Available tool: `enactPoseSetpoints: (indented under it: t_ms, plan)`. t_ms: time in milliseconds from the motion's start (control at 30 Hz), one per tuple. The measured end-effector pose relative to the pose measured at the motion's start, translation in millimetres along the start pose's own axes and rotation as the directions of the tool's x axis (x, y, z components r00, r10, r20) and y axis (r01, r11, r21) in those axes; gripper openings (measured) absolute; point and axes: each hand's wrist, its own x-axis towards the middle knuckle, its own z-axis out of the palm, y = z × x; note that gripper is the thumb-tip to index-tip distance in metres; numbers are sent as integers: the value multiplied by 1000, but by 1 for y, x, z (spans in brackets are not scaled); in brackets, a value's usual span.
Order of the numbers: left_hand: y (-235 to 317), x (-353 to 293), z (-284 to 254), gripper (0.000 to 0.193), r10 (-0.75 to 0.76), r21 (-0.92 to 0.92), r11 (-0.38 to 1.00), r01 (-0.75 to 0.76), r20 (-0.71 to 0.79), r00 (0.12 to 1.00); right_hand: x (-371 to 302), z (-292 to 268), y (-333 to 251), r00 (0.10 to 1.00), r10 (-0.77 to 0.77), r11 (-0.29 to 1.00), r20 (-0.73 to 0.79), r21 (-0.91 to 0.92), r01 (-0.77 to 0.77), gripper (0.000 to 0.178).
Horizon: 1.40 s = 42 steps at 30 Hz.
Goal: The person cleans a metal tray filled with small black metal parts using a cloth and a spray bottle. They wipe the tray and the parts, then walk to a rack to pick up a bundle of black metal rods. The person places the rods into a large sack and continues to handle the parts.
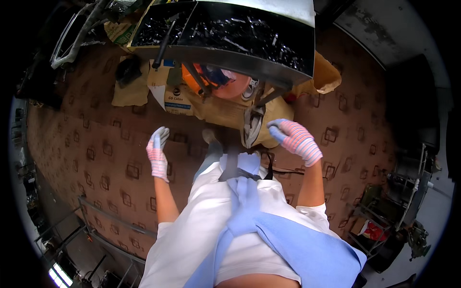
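Note:
Both my hands wear striped red, white and blue work gloves with greyish-blue palms and fingers. My left hand hangs over the patterned brown floor, its fingers stretched upward and nothing in them. Over on the other side, my right hand is raised with loosely bent fingers pointing left, and no object shows in it. Nearest to it is a tan sack on the floor. Ahead of both hands stands a black metal table strewn with small shiny dark pieces. A dark rod-like handle sticks out over its front edge.
Under the table are flattened paper sacks, an orange bag, a reddish round tub and a shoe. A metal railing runs behind on the left. A rack with various items stands at the right.

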Motion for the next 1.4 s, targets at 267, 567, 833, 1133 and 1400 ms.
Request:
enactPoseSetpoints:
  t_ms: [267,567,833,1133,1400]
  plan:
    - [38,109,-49,32,78,65,994,-87,129,989,60,-36,-50,917,30,997,-397,-58,-58,23]
    - [98,113,10,26,75,375,858,-351,585,808,91,-16,-45,938,126,974,-324,220,-54,25]
    - [174,84,122,31,273,246,570,-784,843,463,204,-95,-20,888,47,927,-458,352,132,27]
    - [142,167,259,44,397,517,123,-847,756,520,357,-215,-30,783,189,967,-593,-28,-254,57]
    - [137,175,288,55,109,773,127,-622,612,783,417,-224,-14,787,144,906,-600,-240,-348,33]
